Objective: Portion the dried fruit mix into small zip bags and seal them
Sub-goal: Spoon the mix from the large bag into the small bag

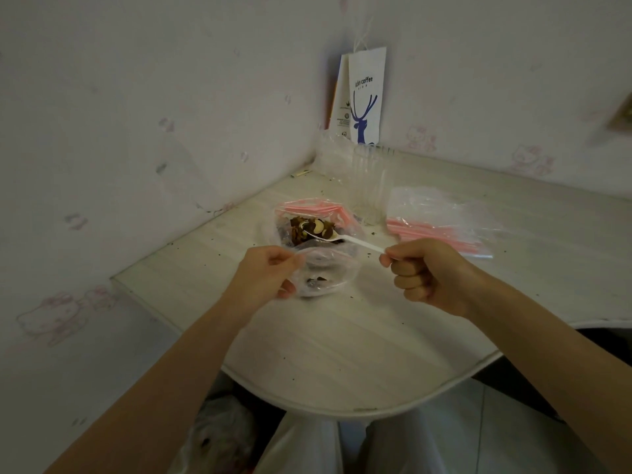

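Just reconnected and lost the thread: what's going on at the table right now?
A person is portioning. The left hand pinches a small zip bag open, with only a few pieces inside. The right hand grips a white plastic spoon, loaded with dried fruit mix, over the source bag behind it. Empty zip bags wait to the right.

Brightness: dim, flat indoor light with a greyish cast.
Shadows: soft and faint; a dark halo rims the paper bag (pixel 367 94) in the corner; deep dark under the surface (pixel 342 336).
Glare: weak sheen on the spare zip bags (pixel 441 213) and the cup (pixel 371 186).
Focus: centre fairly sharp, small detail soft.
Distortion: wide-angle bend curves the surface edge; the wall (pixel 513 80) smears at the right border.
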